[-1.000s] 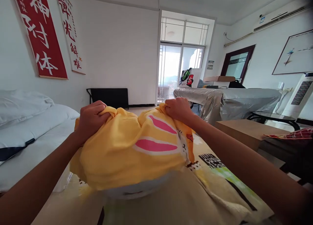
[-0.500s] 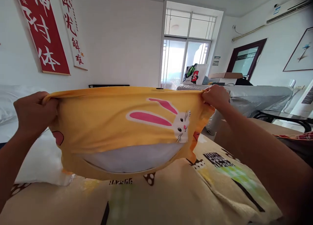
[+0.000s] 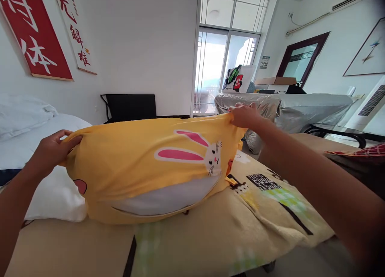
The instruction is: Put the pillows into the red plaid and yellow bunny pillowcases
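Observation:
A yellow cloth [image 3: 126, 160] with a white, pink-eared rabbit printed on it is stretched sideways between my hands. A pale grey crescent with a dark line shows along its lower part. Whether it is a garment or a cover I cannot tell. My left hand [image 3: 54, 150] pinches its upper left corner, thumb on the near side. My right hand [image 3: 245, 114] grips the upper right corner, where the cloth bunches into folds. Its lower edge hangs down to the patterned beige blanket [image 3: 192, 245] or just above it.
White pillows or bedding [image 3: 63, 197] lie at the left, partly behind the cloth. A black chair back [image 3: 130, 105] stands by the wall. Beyond the bed are a plastic-covered sofa [image 3: 313, 110] and a glass-topped table [image 3: 337, 129]. Checked red fabric [image 3: 373, 150] lies at the right edge.
Both hands have come closer together and the cloth hangs slacker and slightly lower. My right hand has moved left. The view has tilted down, showing more of the chair back.

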